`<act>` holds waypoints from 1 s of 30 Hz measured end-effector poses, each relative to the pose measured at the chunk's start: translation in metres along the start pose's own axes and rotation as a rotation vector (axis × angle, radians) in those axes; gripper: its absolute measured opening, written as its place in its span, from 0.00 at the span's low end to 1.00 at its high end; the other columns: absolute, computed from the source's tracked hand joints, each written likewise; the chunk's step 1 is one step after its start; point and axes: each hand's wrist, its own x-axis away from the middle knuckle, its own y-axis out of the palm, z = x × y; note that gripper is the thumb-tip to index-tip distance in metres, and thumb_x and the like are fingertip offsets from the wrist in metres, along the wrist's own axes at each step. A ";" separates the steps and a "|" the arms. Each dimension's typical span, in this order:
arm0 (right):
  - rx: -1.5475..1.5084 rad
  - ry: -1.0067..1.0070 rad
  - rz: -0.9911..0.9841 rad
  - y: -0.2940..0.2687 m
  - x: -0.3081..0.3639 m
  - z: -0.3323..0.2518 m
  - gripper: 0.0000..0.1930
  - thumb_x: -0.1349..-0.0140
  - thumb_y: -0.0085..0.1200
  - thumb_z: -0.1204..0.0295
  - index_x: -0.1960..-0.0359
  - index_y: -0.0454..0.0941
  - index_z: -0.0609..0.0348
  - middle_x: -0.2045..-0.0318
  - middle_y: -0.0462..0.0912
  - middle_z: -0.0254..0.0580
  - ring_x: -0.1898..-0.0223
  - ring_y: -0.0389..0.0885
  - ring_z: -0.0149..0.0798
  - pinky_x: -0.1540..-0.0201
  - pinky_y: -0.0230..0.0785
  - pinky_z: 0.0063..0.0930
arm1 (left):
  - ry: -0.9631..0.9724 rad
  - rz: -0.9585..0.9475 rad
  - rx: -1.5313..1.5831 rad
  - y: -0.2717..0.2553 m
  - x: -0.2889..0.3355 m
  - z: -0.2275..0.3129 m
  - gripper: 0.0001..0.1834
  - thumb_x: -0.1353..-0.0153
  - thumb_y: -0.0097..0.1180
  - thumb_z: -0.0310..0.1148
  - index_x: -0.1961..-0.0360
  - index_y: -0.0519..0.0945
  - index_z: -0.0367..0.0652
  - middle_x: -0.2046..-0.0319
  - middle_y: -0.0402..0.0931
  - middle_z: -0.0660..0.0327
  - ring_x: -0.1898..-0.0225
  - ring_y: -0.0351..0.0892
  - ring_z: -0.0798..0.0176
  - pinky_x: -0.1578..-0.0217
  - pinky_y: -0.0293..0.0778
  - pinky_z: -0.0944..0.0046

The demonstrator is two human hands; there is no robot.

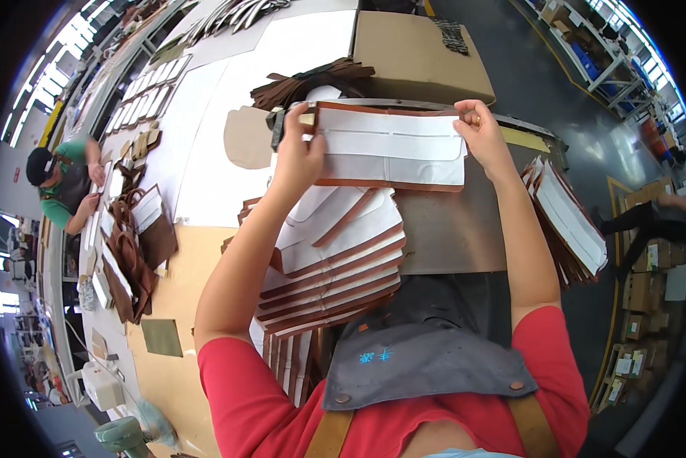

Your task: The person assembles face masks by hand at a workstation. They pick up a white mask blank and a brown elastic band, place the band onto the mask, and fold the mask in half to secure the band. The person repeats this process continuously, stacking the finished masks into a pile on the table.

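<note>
A long leather panel (pixel 389 149), white-faced with brown edges and a slit line along it, is held up flat between my two hands. My left hand (pixel 301 149) is closed on its left end, thumb over the white face. At the far right corner, my right hand (pixel 484 137) pinches the panel; a ring shows on a finger. Small dark and metallic parts (pixel 276 122) sit beside my left fingers, and I cannot make out what they are. Below the panel lies a fanned stack of similar white-and-brown pieces (pixel 335 267), next to a grey metal surface (pixel 450 240).
Another bundle of panels (pixel 568 221) hangs at the right. Brown leather strips (pixel 312 82) and a large tan board or box (pixel 412 61) lie beyond. Leather bags (pixel 133 252) rest on the left table, where a co-worker (pixel 64 183) works. Cartons (pixel 644 298) line the right side.
</note>
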 end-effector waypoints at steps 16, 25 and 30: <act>0.327 -0.161 0.254 -0.011 -0.023 0.057 0.13 0.39 0.44 0.80 0.53 0.67 0.57 0.58 0.77 0.50 0.56 0.78 0.46 0.55 0.69 0.33 | 0.429 -0.480 -0.853 -0.003 0.091 0.039 0.15 0.50 0.58 0.32 0.63 0.70 0.41 0.60 0.70 0.57 0.53 0.69 0.53 0.52 0.65 0.54; 0.273 -0.149 0.240 -0.008 -0.028 0.063 0.12 0.39 0.45 0.79 0.53 0.68 0.56 0.66 0.77 0.43 0.66 0.76 0.39 0.62 0.68 0.30 | 0.315 -0.527 -0.925 -0.033 0.088 0.087 0.09 0.53 0.53 0.27 0.68 0.73 0.41 0.67 0.73 0.57 0.60 0.75 0.56 0.52 0.68 0.54; 0.270 -0.204 0.282 -0.006 -0.033 0.076 0.12 0.40 0.44 0.79 0.54 0.68 0.56 0.62 0.77 0.48 0.62 0.77 0.45 0.58 0.69 0.34 | 0.123 -0.720 -1.087 -0.077 0.094 0.089 0.10 0.46 0.53 0.33 0.63 0.75 0.43 0.65 0.76 0.56 0.58 0.75 0.55 0.50 0.66 0.55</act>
